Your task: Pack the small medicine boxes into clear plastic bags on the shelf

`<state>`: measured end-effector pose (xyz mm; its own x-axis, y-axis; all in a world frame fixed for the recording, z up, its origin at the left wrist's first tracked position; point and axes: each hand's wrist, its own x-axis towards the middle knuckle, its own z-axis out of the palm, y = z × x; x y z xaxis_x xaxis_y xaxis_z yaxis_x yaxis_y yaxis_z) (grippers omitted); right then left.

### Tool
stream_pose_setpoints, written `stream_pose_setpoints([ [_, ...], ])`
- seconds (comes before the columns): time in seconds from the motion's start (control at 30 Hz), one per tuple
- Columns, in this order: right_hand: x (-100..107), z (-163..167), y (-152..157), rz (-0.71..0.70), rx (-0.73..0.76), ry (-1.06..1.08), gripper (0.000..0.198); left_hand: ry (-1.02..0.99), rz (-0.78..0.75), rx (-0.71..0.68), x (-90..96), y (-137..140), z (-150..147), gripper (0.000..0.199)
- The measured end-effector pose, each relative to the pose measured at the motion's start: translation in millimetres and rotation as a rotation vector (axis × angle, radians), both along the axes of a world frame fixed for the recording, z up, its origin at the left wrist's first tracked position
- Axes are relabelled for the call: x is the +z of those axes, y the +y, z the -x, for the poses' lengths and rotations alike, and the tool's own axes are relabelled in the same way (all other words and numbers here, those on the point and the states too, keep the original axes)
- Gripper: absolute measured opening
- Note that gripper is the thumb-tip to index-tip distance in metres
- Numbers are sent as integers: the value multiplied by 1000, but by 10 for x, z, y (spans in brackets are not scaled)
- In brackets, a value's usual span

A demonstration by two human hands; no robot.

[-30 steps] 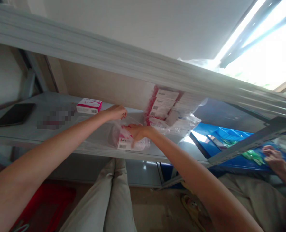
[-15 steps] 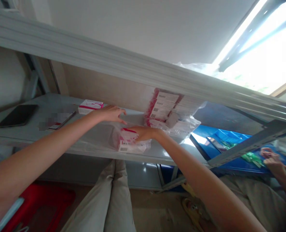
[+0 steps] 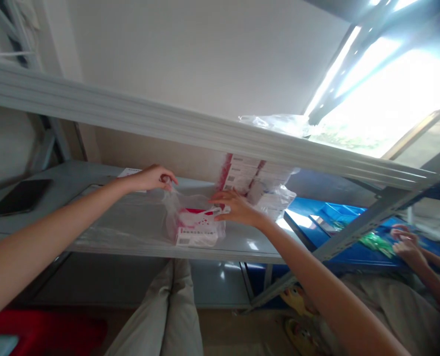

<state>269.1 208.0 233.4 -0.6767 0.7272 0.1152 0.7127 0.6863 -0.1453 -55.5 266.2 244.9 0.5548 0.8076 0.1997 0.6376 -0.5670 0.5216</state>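
A clear plastic bag (image 3: 171, 210) lies on the grey shelf, with a white-and-pink printed carton (image 3: 196, 236) inside it. My left hand (image 3: 155, 178) pinches the bag's upper left edge and lifts it a little. Over the bag's right side is my right hand (image 3: 238, 207), its thumb and fingers apart beside the carton's upper right corner. Whether those fingers touch the film I cannot tell. Just behind my right hand stand stacked white-and-pink cartons (image 3: 240, 173) in clear wrapping.
A dark tablet-like slab (image 3: 19, 198) lies at the shelf's left. Another white carton (image 3: 128, 172) is partly hidden by my left arm. An upper shelf beam (image 3: 149, 126) crosses above my hands. To the right, a co-worker's hands (image 3: 407, 242) are near blue bins (image 3: 342, 212).
My right hand has come off the carton and moved up and right. My left hand has taken hold of the bag's edge and raised it. The view has shifted slightly.
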Motion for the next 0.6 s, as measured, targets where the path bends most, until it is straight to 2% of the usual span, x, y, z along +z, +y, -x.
stream_pose_setpoints([
  [0.1, -119, 108, -43, 8, 10, -24, 53, -172, 15, -29, 40, -48, -80, 36],
  [0.2, -271, 173, -39, 64, 19, 68, 30, -278, 46, -16, 83, -130, -187, 35],
  [0.27, -376, 187, -5, 138, -50, 253, 28, -314, 57, 21, 89, -181, -270, 37],
  [0.37, -499, 207, 57, 312, -137, 679, 44, -383, 71, 39, 47, -232, -411, 39],
  [0.47, -543, 264, 118, 467, -168, 1112, 47, -517, 190, 21, -53, -244, -578, 32],
  [0.53, -538, 332, 176, 531, -195, 1281, 43, -589, 285, 37, -136, -233, -715, 23],
  [0.6, -526, 426, 257, 584, -206, 1315, 40, -606, 299, 77, -215, -216, -876, 18],
])
